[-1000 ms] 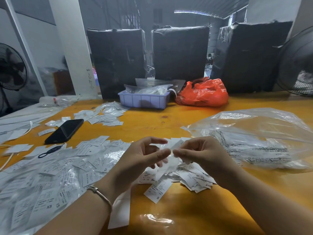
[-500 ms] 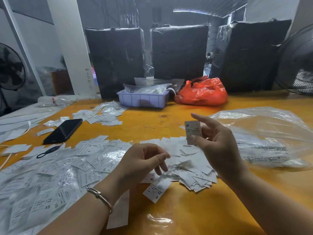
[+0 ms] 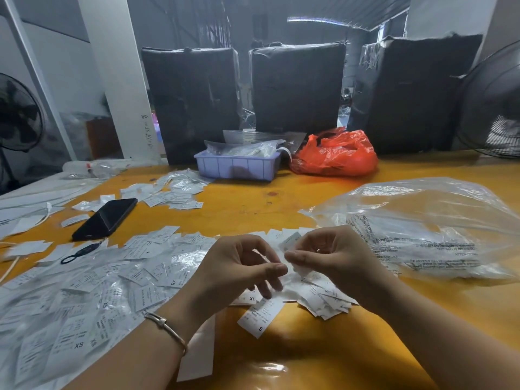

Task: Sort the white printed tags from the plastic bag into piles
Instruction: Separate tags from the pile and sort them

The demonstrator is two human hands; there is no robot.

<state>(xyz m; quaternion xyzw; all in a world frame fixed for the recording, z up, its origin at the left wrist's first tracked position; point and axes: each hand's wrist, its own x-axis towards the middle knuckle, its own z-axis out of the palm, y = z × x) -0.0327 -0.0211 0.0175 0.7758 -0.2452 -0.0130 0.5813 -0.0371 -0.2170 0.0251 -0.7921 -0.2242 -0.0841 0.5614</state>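
At frame centre, right hand (image 3: 334,257) pinches one white tag (image 3: 289,241) — likely held up for reading; left hand (image 3: 242,266), fingers curled, grip unclear, hovers over the loose pile (image 3: 318,296).

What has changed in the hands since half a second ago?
The right hand came down from its raised position to meet the left hand over the tag pile, a white tag still in its fingers. The phone and the clear plastic bag stayed put.
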